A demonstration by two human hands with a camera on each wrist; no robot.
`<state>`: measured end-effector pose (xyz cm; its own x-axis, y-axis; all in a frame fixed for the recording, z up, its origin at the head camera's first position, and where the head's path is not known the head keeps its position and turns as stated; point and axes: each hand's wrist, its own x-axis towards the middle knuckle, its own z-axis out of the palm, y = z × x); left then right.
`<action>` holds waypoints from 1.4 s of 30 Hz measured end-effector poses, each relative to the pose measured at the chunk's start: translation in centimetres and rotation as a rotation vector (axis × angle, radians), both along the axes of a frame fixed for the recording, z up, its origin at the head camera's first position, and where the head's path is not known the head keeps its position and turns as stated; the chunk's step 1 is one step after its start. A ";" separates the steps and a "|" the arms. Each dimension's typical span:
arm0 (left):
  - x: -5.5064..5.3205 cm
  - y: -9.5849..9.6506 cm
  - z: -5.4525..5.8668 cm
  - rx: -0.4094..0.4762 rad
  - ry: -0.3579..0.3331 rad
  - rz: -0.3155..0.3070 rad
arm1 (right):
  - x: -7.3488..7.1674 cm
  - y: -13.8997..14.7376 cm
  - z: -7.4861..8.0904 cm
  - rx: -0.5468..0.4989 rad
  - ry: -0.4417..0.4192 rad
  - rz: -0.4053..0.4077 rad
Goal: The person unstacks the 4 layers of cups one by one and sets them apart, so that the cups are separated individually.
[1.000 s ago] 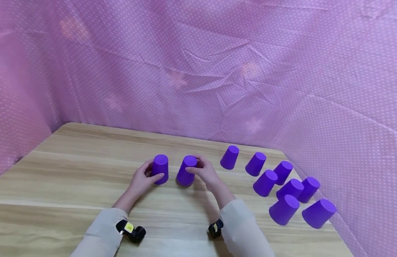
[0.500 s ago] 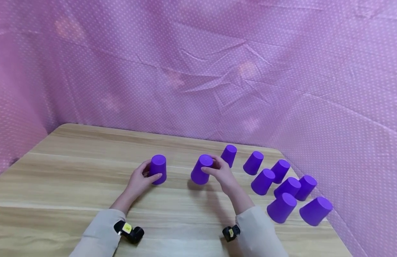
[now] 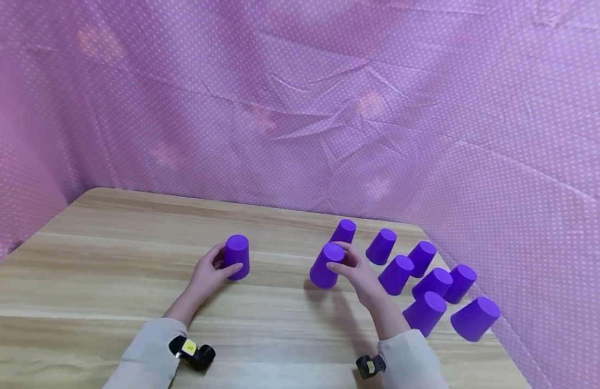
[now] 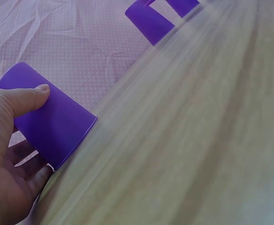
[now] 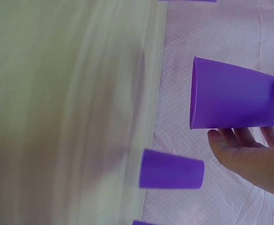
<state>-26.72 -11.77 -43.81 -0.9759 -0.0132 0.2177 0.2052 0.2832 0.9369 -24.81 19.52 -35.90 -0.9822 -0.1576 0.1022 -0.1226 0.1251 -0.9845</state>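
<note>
My left hand (image 3: 209,274) grips an upside-down purple cup (image 3: 237,257) on the table, thumb across the near side and fingers behind it. In the left wrist view that cup (image 4: 57,117) has its rim down at the wood. A second purple cup (image 3: 325,268), also upside down, is held by my right hand (image 3: 360,273) between thumb and fingers. Its rim hangs above the table, with a shadow below, and in the right wrist view this cup (image 5: 237,96) shows a gap from the wood. Just behind it stands another purple cup (image 3: 344,231), partly covered.
Several more upside-down purple cups (image 3: 396,275) stand in staggered rows on the right side of the wooden table (image 3: 134,237). The nearest one (image 3: 476,319) is close to the right edge. Pink dotted cloth (image 3: 280,108) hangs behind and at both sides.
My right hand has carried its cup rightward, away from the left one, and off the table surface. The left hand and its cup have stayed in place while the view shifted slightly.
</note>
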 end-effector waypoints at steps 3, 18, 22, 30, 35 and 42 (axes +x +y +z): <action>0.0 0.1 -0.1 0.003 0.001 -0.002 | 0.4 1.0 -0.2 0.001 -0.008 -0.008; 0.1 0.0 -0.1 -0.019 0.020 -0.001 | 1.6 5.6 -1.4 0.059 -0.041 0.061; 0.1 0.1 -0.2 -0.013 0.023 -0.005 | 2.2 6.5 -1.4 0.048 -0.057 0.085; 0.2 0.0 0.0 -0.020 0.020 -0.005 | 2.3 7.9 -2.2 0.010 -0.057 0.167; 0.2 0.1 0.1 -0.011 0.020 -0.009 | 2.2 8.3 -2.8 -0.016 -0.081 0.155; 0.2 0.0 0.0 0.002 0.024 -0.015 | 2.2 8.5 -3.6 -0.061 -0.094 0.095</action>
<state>-26.56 -11.78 -43.81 -0.9706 0.0013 0.2406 0.2315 0.2775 0.9324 -22.61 27.98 -39.46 -0.9689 -0.2464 0.0231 -0.0382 0.0566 -0.9977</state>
